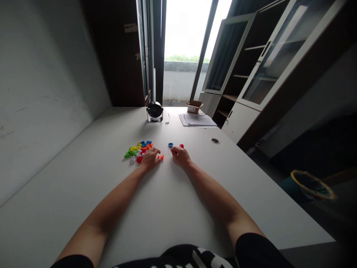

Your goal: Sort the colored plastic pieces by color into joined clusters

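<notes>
My left hand (150, 159) rests at the right side of a pile of small coloured plastic pieces (134, 148), its thumb and forefinger apart. Just at those fingertips lies a small orange plastic piece (161, 157); I cannot tell whether they touch it. Opposite, my right hand (182, 156) is closed, fingers curled together low over the table, and whatever may be in them is hidden. A blue piece (170, 145) lies just beyond the right fingertips. Behind the right knuckles a red piece (182, 146) shows. The pieces' exact kind is too small to make out.
Everything stands on a white table (156, 208). Toward its far end are a round black device on a silver stand (154, 111), a short dark cord (167, 119), papers (199, 120) and an open cardboard box (194, 107). A round cable hole (215, 141) sits at the right.
</notes>
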A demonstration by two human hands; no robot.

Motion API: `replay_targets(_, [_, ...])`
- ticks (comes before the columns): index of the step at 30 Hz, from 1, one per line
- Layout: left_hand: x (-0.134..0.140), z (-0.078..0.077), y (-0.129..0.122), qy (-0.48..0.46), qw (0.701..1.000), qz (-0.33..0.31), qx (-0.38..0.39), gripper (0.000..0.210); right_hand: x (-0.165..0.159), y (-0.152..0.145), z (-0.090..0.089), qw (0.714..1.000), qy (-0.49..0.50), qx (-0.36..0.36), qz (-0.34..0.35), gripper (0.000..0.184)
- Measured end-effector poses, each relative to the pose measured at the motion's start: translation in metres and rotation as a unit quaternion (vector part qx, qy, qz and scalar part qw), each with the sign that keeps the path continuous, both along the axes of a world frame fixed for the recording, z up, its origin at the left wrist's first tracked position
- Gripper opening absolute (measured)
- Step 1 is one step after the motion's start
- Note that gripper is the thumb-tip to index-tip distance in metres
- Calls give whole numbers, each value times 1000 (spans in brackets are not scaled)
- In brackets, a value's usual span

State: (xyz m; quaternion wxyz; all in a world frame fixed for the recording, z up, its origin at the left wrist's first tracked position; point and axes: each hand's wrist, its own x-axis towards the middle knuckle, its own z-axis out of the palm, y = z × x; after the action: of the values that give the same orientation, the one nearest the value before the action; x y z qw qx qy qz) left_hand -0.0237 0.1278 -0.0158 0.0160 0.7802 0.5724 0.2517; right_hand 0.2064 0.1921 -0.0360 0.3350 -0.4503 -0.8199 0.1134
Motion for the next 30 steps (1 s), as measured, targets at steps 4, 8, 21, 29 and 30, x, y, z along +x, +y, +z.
replay_targets(4, [-1, -1, 2, 8, 1000, -7, -7, 20, -4, -5, 4, 999, 22, -25, 5, 17])
replay_targets(8, [-2, 0, 3, 25, 1000, -12, -9, 9, -12, -11, 6, 997, 41, -61, 28, 16])
replay_targets(21, [1, 6, 0, 7, 998, -54, 44, 13, -29, -19, 9, 956, 179, -207, 107, 31])
replay_targets(29, [1, 5, 0, -42, 997, -58, 33, 18, -28, -15, 4, 946, 227, -184, 140, 35])
replay_targets(30, [0, 4, 0, -54, 997, -50, 25, 21, -28, -14, 2, 945, 233, -180, 140, 35])
